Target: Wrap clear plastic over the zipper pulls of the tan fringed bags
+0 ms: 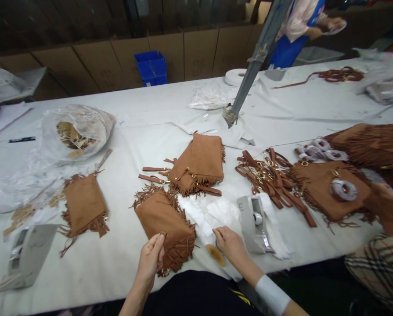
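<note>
My left hand [151,258] pinches the near edge of a brown suede fringed bag [165,221] that lies tilted at the table's front edge. My right hand [231,245] rests palm down on white tissue paper [209,217] just right of that bag, fingers curled on the sheet. A small tan pad [216,254] lies under its wrist. A second fringed bag with straps [199,164] lies further back at centre, and a third [84,206] lies to the left.
A grey tape dispenser [255,221] sits right of my right hand, another [27,256] at front left. Loose brown straps [272,177] and more fringed bags [331,188] pile at right, where another person's hand [389,206] reaches. A metal pole [252,66] stands behind; plastic bags [76,131] lie left.
</note>
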